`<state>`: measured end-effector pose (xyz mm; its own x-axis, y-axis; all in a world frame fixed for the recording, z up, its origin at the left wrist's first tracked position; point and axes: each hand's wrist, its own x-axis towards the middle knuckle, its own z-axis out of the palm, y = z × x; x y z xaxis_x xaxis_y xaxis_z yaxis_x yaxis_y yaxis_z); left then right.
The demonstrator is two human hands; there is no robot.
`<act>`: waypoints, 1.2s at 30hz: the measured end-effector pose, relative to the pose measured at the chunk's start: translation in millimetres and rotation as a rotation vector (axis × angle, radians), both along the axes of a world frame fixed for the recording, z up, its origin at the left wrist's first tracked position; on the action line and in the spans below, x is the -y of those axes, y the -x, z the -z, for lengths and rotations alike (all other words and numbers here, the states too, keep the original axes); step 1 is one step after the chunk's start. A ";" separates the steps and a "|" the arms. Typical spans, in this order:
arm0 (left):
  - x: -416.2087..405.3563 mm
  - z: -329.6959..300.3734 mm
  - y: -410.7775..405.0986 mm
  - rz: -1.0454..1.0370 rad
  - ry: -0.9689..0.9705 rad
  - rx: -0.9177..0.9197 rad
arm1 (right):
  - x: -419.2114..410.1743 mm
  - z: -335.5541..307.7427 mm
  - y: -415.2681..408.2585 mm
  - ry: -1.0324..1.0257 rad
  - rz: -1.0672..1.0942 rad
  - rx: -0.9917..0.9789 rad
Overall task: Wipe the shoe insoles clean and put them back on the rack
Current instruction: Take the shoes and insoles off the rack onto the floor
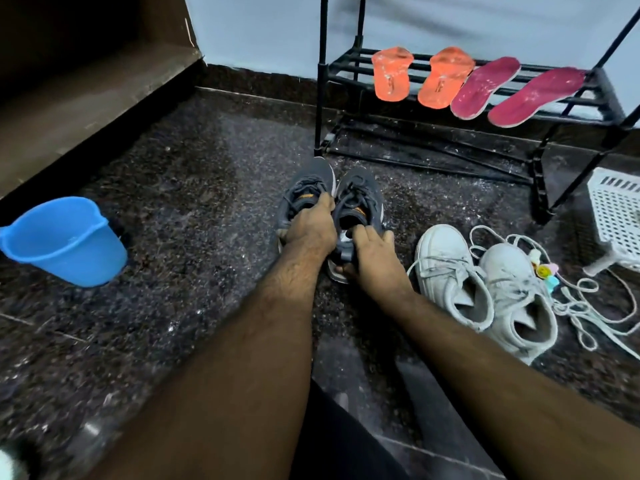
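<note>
Two orange insoles (393, 74) (443, 77) and two dark pink insoles (485, 88) (540, 97) lie across the black shoe rack (349, 64), all speckled with white marks. On the floor in front of the rack stand two grey sneakers. My left hand (310, 228) grips the left grey sneaker (304, 188) at its opening. My right hand (370, 252) holds the heel end of the right grey sneaker (360, 199), fingers curled at its opening beside a pale edge inside.
A blue plastic bucket (65, 244) stands on the dark granite floor at left. A pair of white sneakers (485, 285) with loose laces lies right of my hands. A white perforated basket (616, 216) sits at the far right. A brown wooden step runs along the left.
</note>
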<state>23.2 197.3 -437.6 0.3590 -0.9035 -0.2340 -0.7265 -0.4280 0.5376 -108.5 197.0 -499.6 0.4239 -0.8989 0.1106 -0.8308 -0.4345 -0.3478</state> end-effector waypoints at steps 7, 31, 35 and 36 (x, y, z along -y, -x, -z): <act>21.9 3.1 -5.1 -0.009 0.074 0.056 | 14.9 7.5 -10.5 0.050 0.056 0.087; -75.4 -10.1 166.0 0.606 0.237 0.153 | -88.5 -43.6 195.2 0.312 0.265 -0.205; -97.1 4.3 202.5 0.720 0.224 0.330 | -110.6 -30.9 232.2 0.129 0.393 -0.144; -101.2 9.6 210.6 0.710 0.216 0.381 | -111.3 -30.1 233.4 0.076 0.397 -0.124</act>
<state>-187.4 298.6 -447.2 -0.2933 -0.9560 -0.0072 -0.9334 0.2847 0.2185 -341.9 308.3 -469.4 0.0605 -0.9864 0.1527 -0.9725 -0.0928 -0.2138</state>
